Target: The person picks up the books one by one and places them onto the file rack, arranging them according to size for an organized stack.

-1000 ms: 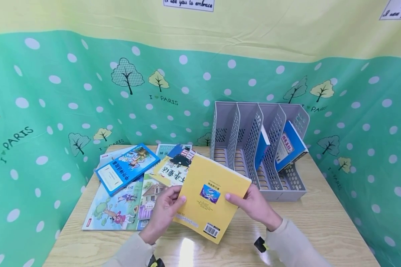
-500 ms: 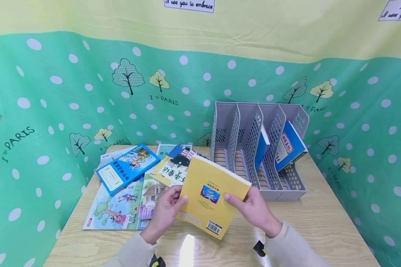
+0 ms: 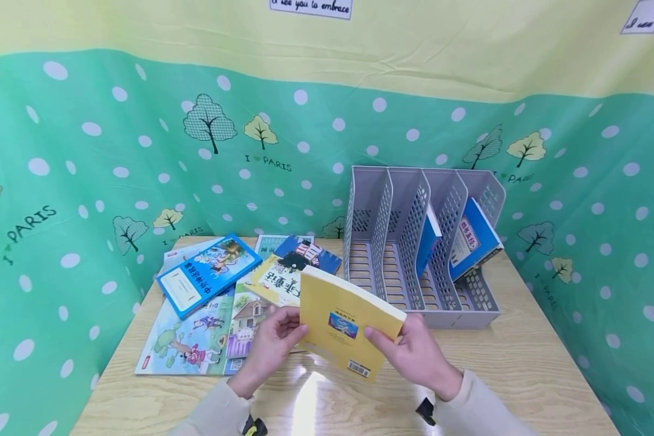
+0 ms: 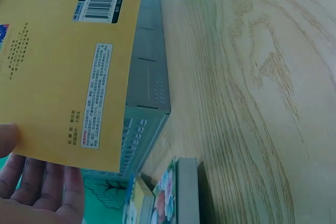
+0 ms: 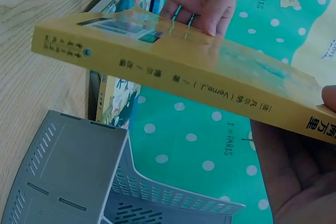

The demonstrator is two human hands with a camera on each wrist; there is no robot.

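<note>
A yellow paperback book (image 3: 342,345) is held up in front of the person, tilted, its back cover with barcode and small blue picture facing the head camera. The left hand (image 3: 275,345) grips its left edge, thumb on the cover and fingers behind. On the opposite edge the right hand (image 3: 414,351) pinches it the same way. In the right wrist view the book's yellow spine (image 5: 173,80) with printed characters shows. The left wrist view has the barcode corner of the back cover (image 4: 63,77) close up, with the left thumb (image 4: 6,139) on it.
Several picture books (image 3: 191,345) lie overlapping at the left, a blue book (image 3: 209,275) on top. A grey file rack (image 3: 403,242) with upright dividers stands at the right, holding a blue book (image 3: 428,242) and another blue book (image 3: 473,239). A polka-dot curtain (image 3: 283,151) hangs behind.
The yellow book has tipped so that its top edge is lower and its page edge shows more. Both hands keep hold of it, almost in the same place.
</note>
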